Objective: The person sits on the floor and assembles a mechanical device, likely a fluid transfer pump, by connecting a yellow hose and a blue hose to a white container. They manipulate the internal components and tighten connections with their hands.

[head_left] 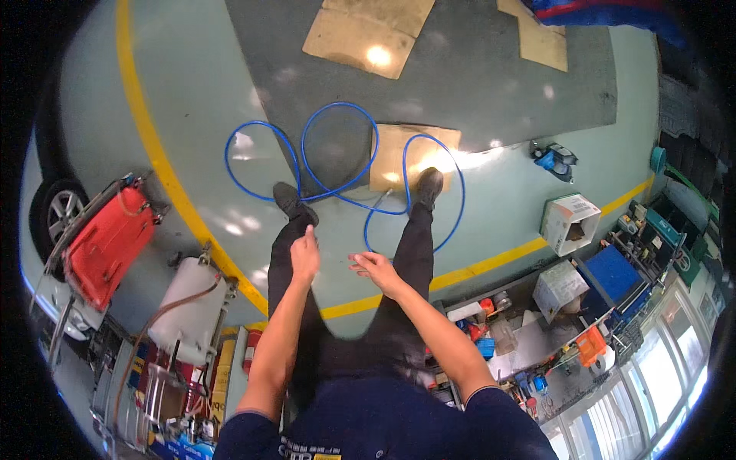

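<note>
While both arms were extended forward over the legs, the left hand (304,253) was loosely closed with nothing visibly pinched in it, and the right hand (373,267) was spread, palm down, fingers apart and empty. Neither hand touched anything. The nearest item was the blue hose (337,146), which lay on the floor farther out, beyond both shoes, well apart from the hands. Its loops ran left to right across the stance: one loop far left of the left shoe (294,202), one centre loop between the feet, and one curving round the right shoe (428,186). A free end with a pale fitting (381,201) lay between the shoes, slightly nearer the right hand. The hose was thin, glossy and bright blue, crossing over itself near the left shoe. Flat cardboard sheets (399,149) lay beneath its right loop. A red machine (107,241) and a white tank (192,303) stood at near left; open boxes (569,222) at right.
</note>
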`<state>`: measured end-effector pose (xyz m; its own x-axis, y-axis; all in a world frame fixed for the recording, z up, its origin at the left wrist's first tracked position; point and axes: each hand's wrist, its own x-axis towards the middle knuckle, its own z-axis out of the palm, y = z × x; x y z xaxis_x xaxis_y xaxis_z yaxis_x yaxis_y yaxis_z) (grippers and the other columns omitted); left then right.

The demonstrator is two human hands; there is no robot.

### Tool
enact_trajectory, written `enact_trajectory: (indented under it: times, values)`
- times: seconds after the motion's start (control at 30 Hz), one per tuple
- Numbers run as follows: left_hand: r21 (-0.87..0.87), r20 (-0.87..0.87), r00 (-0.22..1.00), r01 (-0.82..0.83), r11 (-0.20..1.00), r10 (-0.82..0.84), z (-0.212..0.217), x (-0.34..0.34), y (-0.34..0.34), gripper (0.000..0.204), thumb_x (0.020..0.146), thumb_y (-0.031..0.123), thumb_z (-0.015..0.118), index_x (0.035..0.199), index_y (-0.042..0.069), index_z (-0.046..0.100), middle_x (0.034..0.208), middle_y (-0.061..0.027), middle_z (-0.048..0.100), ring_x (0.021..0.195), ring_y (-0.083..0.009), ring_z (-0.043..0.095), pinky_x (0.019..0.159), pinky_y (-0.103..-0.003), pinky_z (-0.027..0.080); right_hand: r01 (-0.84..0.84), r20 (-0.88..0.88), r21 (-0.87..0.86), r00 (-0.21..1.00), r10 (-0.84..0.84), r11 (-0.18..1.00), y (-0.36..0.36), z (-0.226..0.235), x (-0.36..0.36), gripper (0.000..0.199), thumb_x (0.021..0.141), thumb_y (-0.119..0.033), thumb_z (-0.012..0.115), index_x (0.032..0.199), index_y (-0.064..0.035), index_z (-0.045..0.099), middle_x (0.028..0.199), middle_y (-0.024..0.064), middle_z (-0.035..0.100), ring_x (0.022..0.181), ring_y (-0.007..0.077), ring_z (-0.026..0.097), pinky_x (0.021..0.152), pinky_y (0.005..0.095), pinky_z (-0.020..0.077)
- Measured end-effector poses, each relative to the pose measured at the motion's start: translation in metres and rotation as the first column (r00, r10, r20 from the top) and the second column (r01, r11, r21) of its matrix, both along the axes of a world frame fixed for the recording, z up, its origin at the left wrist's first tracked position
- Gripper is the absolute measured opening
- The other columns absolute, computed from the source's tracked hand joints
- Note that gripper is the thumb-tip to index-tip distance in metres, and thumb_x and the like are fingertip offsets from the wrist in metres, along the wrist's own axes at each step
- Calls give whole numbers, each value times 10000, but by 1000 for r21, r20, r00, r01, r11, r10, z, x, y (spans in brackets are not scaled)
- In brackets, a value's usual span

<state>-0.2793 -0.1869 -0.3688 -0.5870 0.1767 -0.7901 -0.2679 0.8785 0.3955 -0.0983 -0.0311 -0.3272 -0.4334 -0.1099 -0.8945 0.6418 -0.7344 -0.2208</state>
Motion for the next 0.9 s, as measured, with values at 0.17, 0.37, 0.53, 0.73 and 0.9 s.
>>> enact_trajectory:
  times: [0.17, 0.37, 0.53, 0.73, 0.9]
  values:
    - [116, 85, 993, -92, 989, 83, -84, -52, -25, 626, 1159, 391, 468, 676, -6, 503, 593, -18, 459, 583, -111, 415, 543, -361, 360, -383, 439, 218, 860, 260, 898, -72, -276, 36, 292, 1034, -250, 645, 1096, -13, 802, 1034, 113, 803, 1044, 213, 755, 851, 367, 574]
    - [130, 237, 957, 140, 981, -168, -129, -103, -2, 473, 1137, 236, 479, 748, -32, 485, 630, -124, 444, 566, -229, 428, 561, -387, 358, -776, 724, 263, 551, 414, 573, -72, -474, 107, 425, 1002, -131, 603, 1403, 11, 589, 1426, 314, 574, 1294, 471, 562, 1087, 504, 460]
    - [29, 256, 944, 206, 978, -206, -113, -119, 1, 354, 1080, 109, 509, 770, -51, 447, 675, -166, 373, 574, -328, 388, 560, -412, 325, -529, 609, 737, 790, -74, 420, -71, -535, 78, 321, 916, 24, 627, 1226, -29, 561, 1277, 250, 550, 1203, 453, 559, 1044, 502, 453]
    - [104, 254, 940, 209, 972, -229, -116, -113, 13, 333, 1068, 90, 510, 772, -58, 472, 683, -154, 407, 574, -314, 417, 559, -399, 334, -457, 468, 878, 882, -51, 144, -58, -549, 62, 188, 768, 71, 625, 939, -4, 601, 1244, 221, 561, 1006, 384, 615, 896, 434, 501]
    - [114, 272, 925, 241, 964, -264, -113, -109, 23, 338, 1075, 106, 533, 784, -63, 506, 684, -168, 459, 584, -343, 467, 565, -415, 369, -138, 391, 805, 855, -341, 577, -92, -527, 92, 162, 785, 51, 631, 936, 22, 681, 1351, 211, 570, 1241, 391, 550, 1000, 441, 471]
